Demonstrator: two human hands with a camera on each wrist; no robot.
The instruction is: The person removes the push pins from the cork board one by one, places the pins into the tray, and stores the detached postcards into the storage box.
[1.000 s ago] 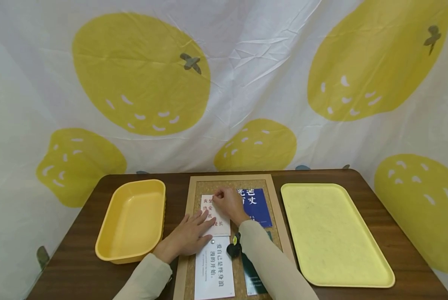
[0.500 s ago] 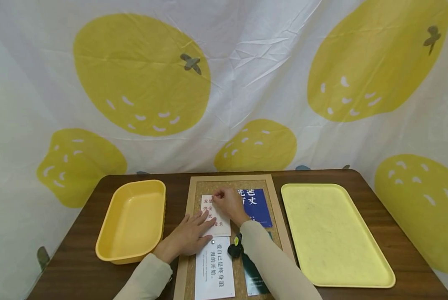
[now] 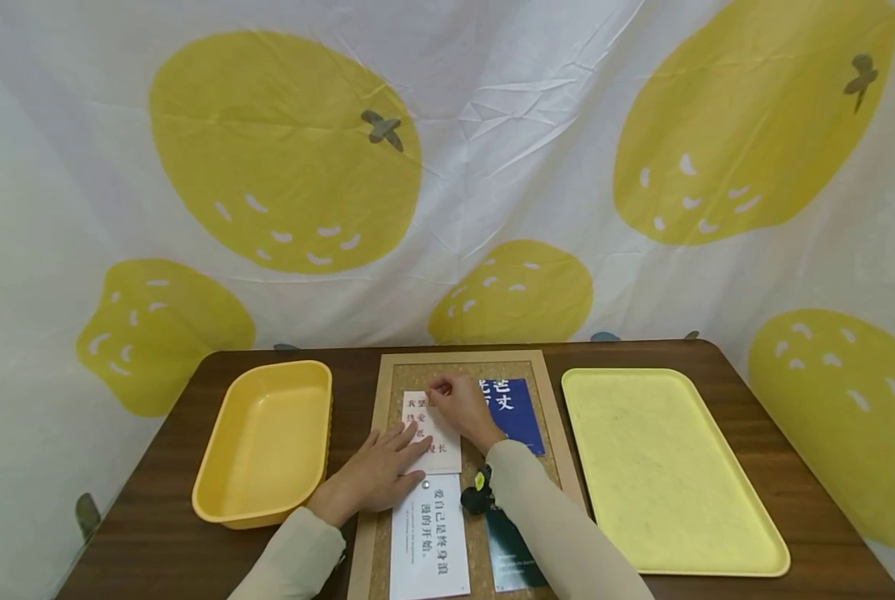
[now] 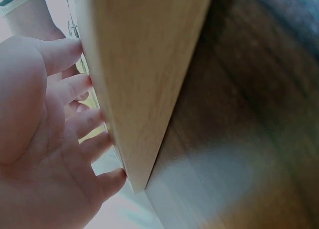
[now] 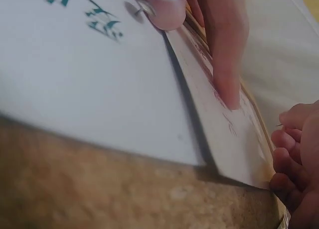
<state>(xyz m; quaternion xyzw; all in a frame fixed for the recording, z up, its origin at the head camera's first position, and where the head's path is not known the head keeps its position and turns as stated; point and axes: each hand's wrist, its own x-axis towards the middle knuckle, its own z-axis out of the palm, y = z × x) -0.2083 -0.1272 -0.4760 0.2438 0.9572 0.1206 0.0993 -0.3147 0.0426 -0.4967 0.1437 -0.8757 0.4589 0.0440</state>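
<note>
A white card with red characters (image 3: 442, 457) lies on the upper left of a wood-framed corkboard (image 3: 389, 417). My left hand (image 3: 378, 473) presses on this card, fingers spread; in the left wrist view its fingertips line up along the frame (image 4: 134, 64). Above the card's upper part, my right hand (image 3: 464, 412) pinches a thumbtack, mostly hidden by the fingers, its thin point (image 5: 279, 125) showing in the right wrist view. Below, a white card with dark green characters (image 3: 428, 550) carries a silver thumbtack (image 5: 145, 8) near the left thumb.
A blue card (image 3: 518, 417) and a dark green card (image 3: 513, 558), partly behind the right arm, lie on the board's right half. A deep yellow tub (image 3: 263, 450) stands left of it, a pale yellow tray (image 3: 672, 475) right. Behind the table (image 3: 155, 492) hangs a lemon-print cloth (image 3: 447, 167).
My right wrist and forearm have shifted slightly to the right while the fingertips stay over the card's upper part. My left hand stays in place.
</note>
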